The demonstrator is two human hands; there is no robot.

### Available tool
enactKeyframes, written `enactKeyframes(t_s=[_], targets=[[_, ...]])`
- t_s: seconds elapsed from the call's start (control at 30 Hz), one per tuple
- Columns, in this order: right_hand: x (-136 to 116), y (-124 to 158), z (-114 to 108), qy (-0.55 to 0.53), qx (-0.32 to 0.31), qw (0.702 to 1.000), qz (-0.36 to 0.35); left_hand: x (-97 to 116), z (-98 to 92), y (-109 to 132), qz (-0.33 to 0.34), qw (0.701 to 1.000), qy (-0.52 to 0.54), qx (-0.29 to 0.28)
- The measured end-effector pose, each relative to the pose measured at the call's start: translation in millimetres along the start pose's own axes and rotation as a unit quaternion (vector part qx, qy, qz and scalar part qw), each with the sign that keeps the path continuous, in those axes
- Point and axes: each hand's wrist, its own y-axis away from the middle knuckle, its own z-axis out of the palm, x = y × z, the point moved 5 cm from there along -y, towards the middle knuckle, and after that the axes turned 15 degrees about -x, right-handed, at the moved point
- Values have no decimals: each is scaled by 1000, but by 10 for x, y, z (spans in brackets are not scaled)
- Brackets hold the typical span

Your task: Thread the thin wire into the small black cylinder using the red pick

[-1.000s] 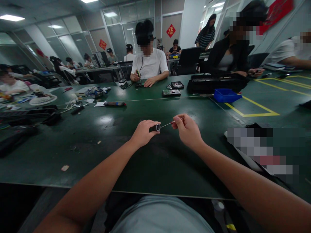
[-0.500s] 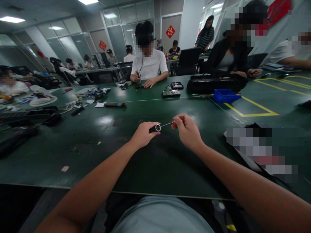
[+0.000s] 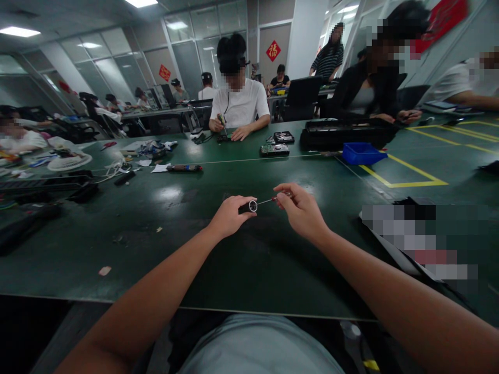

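In my left hand (image 3: 230, 217) is a short black cylinder (image 3: 245, 208), its round end ringed in silver and turned toward the right. Thumb and fingers wrap it from both sides; its exact kind I cannot make out. My right hand (image 3: 300, 210) grips a screwdriver (image 3: 267, 201) by its reddish handle, which is mostly hidden by the fingers. The thin metal shaft points left and its tip reaches the cylinder's ringed end. Both hands are held above the green table (image 3: 273, 275).
Across the table a person in a white shirt (image 3: 249, 101) works with a tool. Before them lie hard drives (image 3: 275, 150). A blue bin (image 3: 363, 154) and a long black casing (image 3: 346, 134) stand at the right. An electric screwdriver (image 3: 184, 168) and a white fan grille (image 3: 69, 161) lie left.
The fingers of my right hand have shifted on the screwdriver handle, with the index finger lifted and straighter. The black cylinder has barely moved in my left hand.
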Motion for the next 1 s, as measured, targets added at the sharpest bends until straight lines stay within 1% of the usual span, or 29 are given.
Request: enactKeyframes(t_s=[0.1,0.17,0.27,0.37,0.5,0.53,0.6,0.67,0.77,0.9,1.0], targets=[[-8,3,-3,29,-7,999,14,2,7,-9,4,1000,2,-12],[-10,0,-15,28,4,999,18,0,11,-14,6,1000,3,-15],[37,-14,-9,-56,29,998,15,-9,10,-15,-3,1000,2,-12],[129,-46,32,-159,34,986,22,12,-1,-7,0,1000,-2,-3],[286,-94,34,-260,45,963,62,79,-31,1,45,999,-7,14],[327,-106,25,-281,46,956,71,86,-33,-2,55,998,-8,11],[416,-128,31,-320,28,941,105,69,-25,-19,55,998,-15,-1],[478,-144,27,-314,20,942,121,18,-11,-40,33,999,-22,-13],[511,-148,19,-273,42,954,113,-42,10,-61,10,999,-26,-22],[458,-128,44,-236,61,966,85,-46,25,-62,3,999,-25,-26],[389,-111,35,-216,72,972,61,-14,27,-57,13,999,-20,-25]])
